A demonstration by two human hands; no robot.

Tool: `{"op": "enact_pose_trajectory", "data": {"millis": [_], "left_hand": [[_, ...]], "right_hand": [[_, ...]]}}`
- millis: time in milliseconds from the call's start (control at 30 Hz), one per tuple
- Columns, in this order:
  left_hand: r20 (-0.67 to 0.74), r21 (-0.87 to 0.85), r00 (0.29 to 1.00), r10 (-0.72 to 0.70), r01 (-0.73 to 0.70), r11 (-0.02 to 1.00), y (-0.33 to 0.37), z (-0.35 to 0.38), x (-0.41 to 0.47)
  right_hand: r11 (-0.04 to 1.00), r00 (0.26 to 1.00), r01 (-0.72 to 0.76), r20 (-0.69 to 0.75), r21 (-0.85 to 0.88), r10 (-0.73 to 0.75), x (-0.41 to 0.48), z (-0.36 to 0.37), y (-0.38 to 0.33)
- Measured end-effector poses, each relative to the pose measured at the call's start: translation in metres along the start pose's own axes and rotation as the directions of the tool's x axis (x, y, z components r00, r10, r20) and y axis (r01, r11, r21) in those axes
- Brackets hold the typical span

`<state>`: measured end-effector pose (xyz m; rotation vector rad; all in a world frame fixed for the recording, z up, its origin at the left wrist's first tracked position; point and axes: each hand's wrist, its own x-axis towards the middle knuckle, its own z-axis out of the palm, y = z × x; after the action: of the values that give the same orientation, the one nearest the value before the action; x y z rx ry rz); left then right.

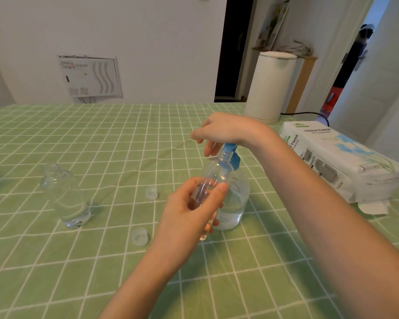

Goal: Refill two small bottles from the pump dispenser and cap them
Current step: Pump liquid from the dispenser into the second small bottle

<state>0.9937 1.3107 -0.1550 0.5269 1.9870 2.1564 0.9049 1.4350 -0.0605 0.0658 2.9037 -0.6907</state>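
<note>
- Two hands at work over the middle of the table: the left hand (189, 210) is wrapped around a small clear bottle (213, 178), thumb on one side, fingers on the other, tilted with its open neck up toward the blue pump head (232, 155).
- The right hand (221, 132) sits on top of that pump head, fingers curled down over it; how tightly it grips, I cannot tell.
- The pump dispenser (234, 203), clear with liquid low in it, stands just behind the held bottle, partly hidden by it and by the left hand.
- A second clear bottle (67, 196), uncapped, stands toward the left edge of the table, well apart from the hands.
- Two small translucent caps lie loose on the cloth: one cap (151, 192) between the second bottle and the left hand, a nearer cap (139, 236) just left of the left wrist.
- The table carries a green checked cloth (101, 139), creased.
- At the far right corner: a white cylindrical appliance (270, 86) with a dark cord, and a pack of tissue paper (336, 157) along the right edge.
- Beyond: white wall with a panel, dark doorway.
- The spout tip and bottle mouth overlap; contact unclear. Fill level in the held bottle unreadable.
</note>
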Motion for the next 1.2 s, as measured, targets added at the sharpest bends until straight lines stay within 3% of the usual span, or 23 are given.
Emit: {"op": "enact_pose_trajectory", "data": {"millis": [633,900,1200], "left_hand": [[-0.009,-0.014,1.0,-0.027,0.026,1.0,-0.003,0.001,0.001],[-0.006,-0.013,1.0,0.003,-0.003,1.0,0.002,0.001,0.002],[0.002,-0.013,1.0,-0.012,0.012,1.0,-0.001,0.001,0.0]], "right_hand": [[0.999,0.999,-0.037,0.011,0.03,0.037,0.005,0.011,0.008],[0.999,0.999,0.047,-0.018,0.026,-0.047,0.003,0.001,0.001],[0.997,1.0,-0.011,0.009,0.074,0.011,0.002,0.004,0.004]]}}
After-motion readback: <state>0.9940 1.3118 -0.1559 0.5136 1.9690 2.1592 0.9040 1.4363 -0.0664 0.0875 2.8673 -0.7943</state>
